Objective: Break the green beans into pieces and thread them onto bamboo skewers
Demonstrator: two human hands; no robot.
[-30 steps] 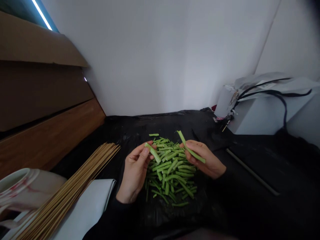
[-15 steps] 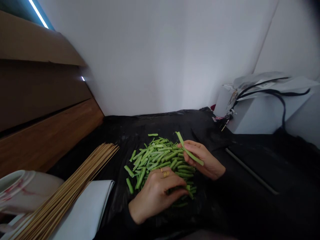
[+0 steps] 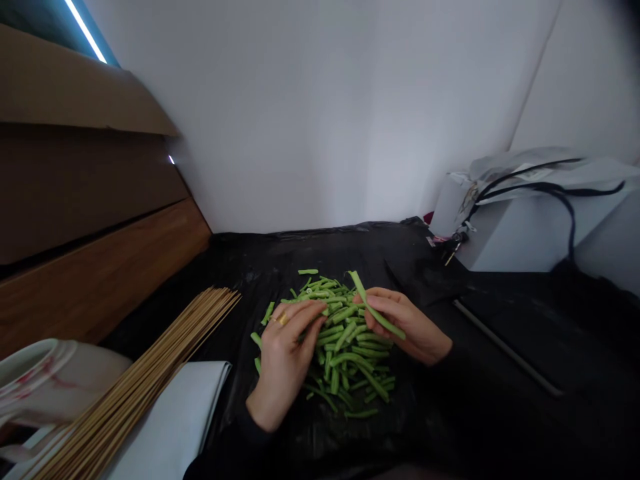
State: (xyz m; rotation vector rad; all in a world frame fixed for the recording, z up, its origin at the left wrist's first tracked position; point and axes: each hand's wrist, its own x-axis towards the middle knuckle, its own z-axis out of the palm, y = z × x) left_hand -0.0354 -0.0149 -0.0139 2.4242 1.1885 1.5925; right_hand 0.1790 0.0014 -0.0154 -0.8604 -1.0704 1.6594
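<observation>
A heap of cut green beans (image 3: 345,333) is spread over black plastic sheeting. My right hand (image 3: 407,323), at the heap's right side, pinches one long green bean (image 3: 383,319) between thumb and fingers, tilted with its upper end pointing away to the left. My left hand (image 3: 287,357), with a gold ring, hovers over or touches the left of the heap. Its thumb and fingers are bent together near a bean tip; whether a piece is between them is hard to make out. The left hand hides part of the pile.
Thin wooden skewers (image 3: 165,360) lie in a bundle at left, over a folded white sheet (image 3: 175,420). A stained white mug (image 3: 75,373) is beside them. A white box (image 3: 520,233) with black straps stands at right, near a dark rod (image 3: 507,347). A white wall (image 3: 310,133) rises behind.
My left hand has moved up and left from the near right of the heap, uncovering beans there. The right hand keeps the long bean in nearly the same place.
</observation>
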